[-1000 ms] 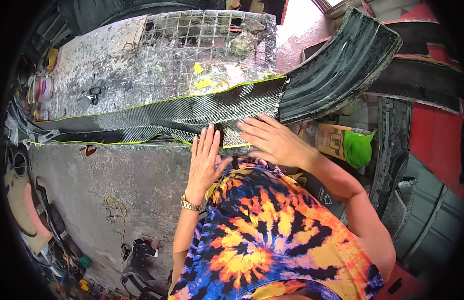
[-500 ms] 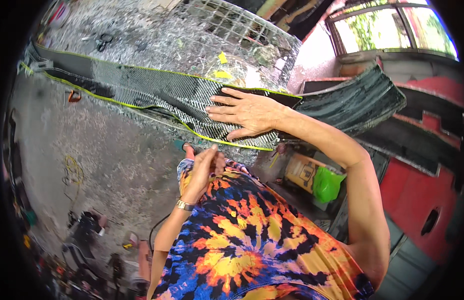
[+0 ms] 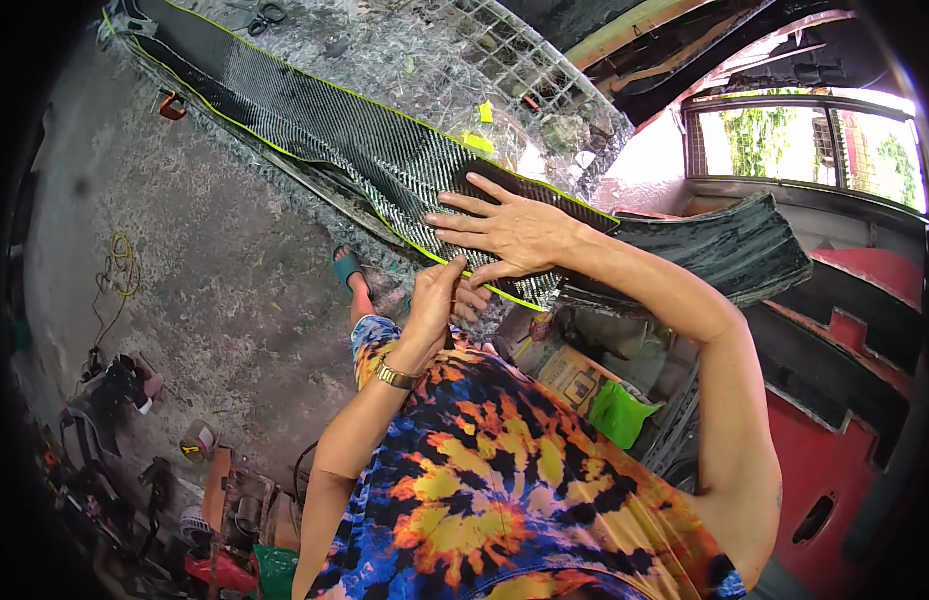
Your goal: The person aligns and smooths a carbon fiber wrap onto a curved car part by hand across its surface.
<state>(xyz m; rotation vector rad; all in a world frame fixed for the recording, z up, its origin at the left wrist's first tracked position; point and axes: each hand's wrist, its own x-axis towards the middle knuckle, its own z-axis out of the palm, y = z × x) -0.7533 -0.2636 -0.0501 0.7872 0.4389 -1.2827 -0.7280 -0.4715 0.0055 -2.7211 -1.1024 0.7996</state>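
Note:
A long strip of black woven carbon-fibre cloth (image 3: 354,125), edged with yellow-green tape, lies over a long dark mould (image 3: 719,250) that sticks out from under its right end. My right hand (image 3: 524,238) presses flat on the cloth near that end, fingers spread. Just below it, my left hand (image 3: 439,305) is at the near taped edge, thumb on the edge and fingers curled beneath, pinching the cloth. Along the near side, left of my hands, the cloth bulges in a loose fold.
Scissors (image 3: 266,17) and yellow tape scraps (image 3: 479,142) lie on the worktable (image 3: 384,60) behind the cloth, near a wire grid (image 3: 514,60). An orange clamp (image 3: 171,105) sits at the near edge. Below are a cardboard box (image 3: 569,378) and a green plastic bag (image 3: 619,415).
My left hand has moved up to the cloth's near taped edge and closed on it. My right hand stays flat on the cloth. The whole view has turned and shifted.

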